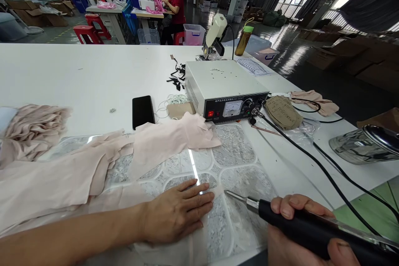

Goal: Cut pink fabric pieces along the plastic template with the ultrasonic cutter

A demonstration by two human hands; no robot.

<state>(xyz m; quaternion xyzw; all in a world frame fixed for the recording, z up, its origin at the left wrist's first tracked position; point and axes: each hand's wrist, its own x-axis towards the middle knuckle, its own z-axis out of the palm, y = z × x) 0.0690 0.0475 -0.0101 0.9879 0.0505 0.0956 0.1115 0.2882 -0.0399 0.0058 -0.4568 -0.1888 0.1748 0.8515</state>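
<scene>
My left hand (182, 212) lies flat with fingers stretched out on a piece of thin pale pink fabric (199, 237), over a clear patterned mat (249, 183). In my right hand (307, 232) is a black-handled, pen-shaped tool (296, 220) with a slim metal tip. The tip points left, close to the fabric's edge just beyond my left fingertips; whether it touches, I cannot tell. More pale pink fabric pieces (168, 143) lie above my left hand, and a layered stack (52, 178) spreads to the left.
A control box (230, 91) with a dial and red switch stands behind the mat, its black cable (299, 147) running right. Around it are a phone (143, 111), black scraps (177, 77), brown card pattern pieces (283, 112), a glass jar (364, 145) and a cutting machine (215, 35). Co-workers (176, 6) sit beyond.
</scene>
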